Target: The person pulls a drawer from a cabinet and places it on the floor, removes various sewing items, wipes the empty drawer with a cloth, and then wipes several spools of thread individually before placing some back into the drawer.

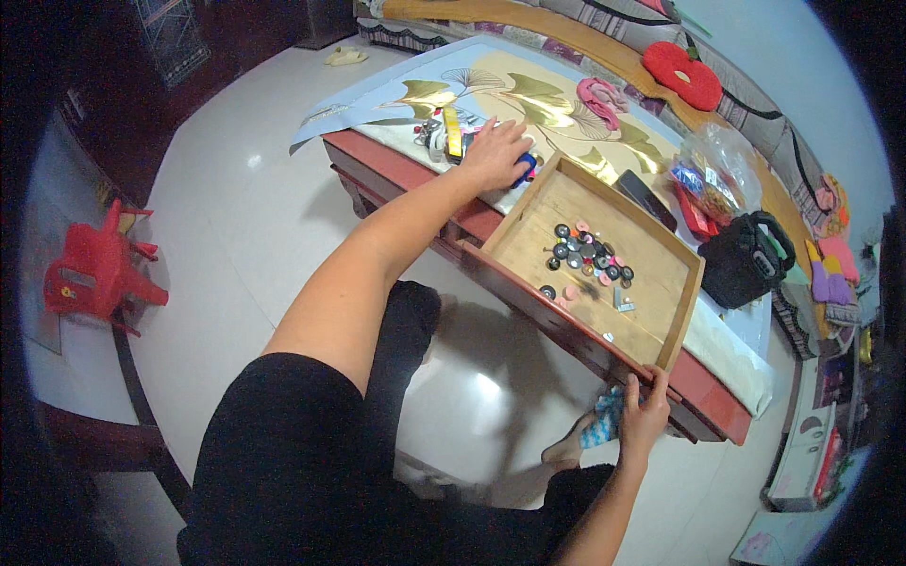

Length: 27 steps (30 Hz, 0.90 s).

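My left hand (495, 154) reaches over a pile of small items on the table, its fingers spread on or just above them; a blue object (524, 170) lies by its fingertips, and whether it is held is unclear. Left of it are a yellow-banded item (451, 132) and small metal pieces. My right hand (645, 407) grips the front edge of a wooden drawer (679, 332) near its right corner. The drawer rests on the table. Inside it lie several black, pink and grey buttons (584, 249) and small metal pieces (623, 301).
A floral cover (488, 60) lies on the red wooden table (715, 396). Right of the drawer are a black phone (645, 200), a clear plastic bag (718, 166) and a black bag (743, 262). A sofa with a red cushion (681, 76) stands behind; a red plastic stool (99, 272) is far left.
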{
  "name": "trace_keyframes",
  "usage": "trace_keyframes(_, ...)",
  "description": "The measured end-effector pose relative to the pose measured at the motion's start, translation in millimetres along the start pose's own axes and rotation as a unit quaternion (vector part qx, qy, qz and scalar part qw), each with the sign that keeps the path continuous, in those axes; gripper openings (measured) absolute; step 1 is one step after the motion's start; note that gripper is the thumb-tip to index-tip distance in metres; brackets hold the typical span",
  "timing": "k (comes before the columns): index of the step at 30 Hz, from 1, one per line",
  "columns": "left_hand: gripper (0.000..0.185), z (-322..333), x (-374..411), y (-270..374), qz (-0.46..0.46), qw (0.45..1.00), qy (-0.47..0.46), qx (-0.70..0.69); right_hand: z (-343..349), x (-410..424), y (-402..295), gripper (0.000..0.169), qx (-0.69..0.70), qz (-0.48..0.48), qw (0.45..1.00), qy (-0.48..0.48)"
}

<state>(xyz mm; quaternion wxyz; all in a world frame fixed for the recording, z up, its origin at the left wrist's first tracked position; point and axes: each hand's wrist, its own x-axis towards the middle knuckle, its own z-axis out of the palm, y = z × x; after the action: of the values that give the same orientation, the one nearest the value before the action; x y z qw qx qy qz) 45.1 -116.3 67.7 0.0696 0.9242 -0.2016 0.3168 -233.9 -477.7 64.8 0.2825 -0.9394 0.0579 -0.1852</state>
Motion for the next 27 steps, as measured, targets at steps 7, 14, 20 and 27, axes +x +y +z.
trace_keyframes(7, 0.046, 26.2, -22.9, -4.4, 0.065, 0.997, -0.02, 0.034, 3.1, 1.4, -4.4, 0.024, 0.052, 0.002, 0.999, -0.007)
trace_keyframes(14, 0.041, 41.0, -18.2, -49.5, -0.032, 0.994, -0.101, 0.041, 1.9, 0.4, -4.8, 0.025, 0.06, -0.002, 0.998, -0.017)
trace_keyframes(20, 0.036, 41.3, -9.4, -49.6, -0.078, 0.996, -0.033, 0.017, 4.3, 0.4, 1.3, 0.026, 0.063, -0.001, 0.998, -0.006)
trace_keyframes(27, 0.031, 9.6, 31.9, 60.1, 0.052, 0.96, -0.039, -0.272, -1.3, 0.3, -6.1, 0.028, 0.003, -0.002, 1.0, -0.006)
